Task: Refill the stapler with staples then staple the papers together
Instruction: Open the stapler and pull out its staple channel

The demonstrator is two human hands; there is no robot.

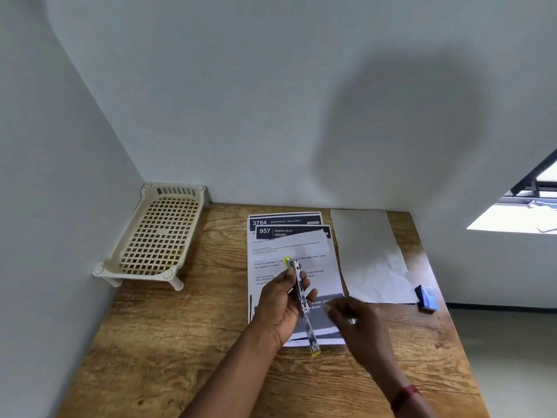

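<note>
My left hand (281, 300) holds a metal stapler (303, 306) with yellow-green ends, swung open into one long strip above the printed papers (289, 251). My right hand (352, 319) hovers just right of the stapler, blurred, fingers curled; something small and pale shows at its fingertips, but I cannot tell what it is. The papers lie overlapped in the middle of the wooden table (168, 336). A small blue staple box (426, 298) sits near the table's right edge.
A blank white sheet (367, 254) lies right of the printed papers, reaching the back wall. A cream plastic lattice rack (156, 233) stands in the back left corner. Walls close off the back and left; the table's right edge drops to the floor.
</note>
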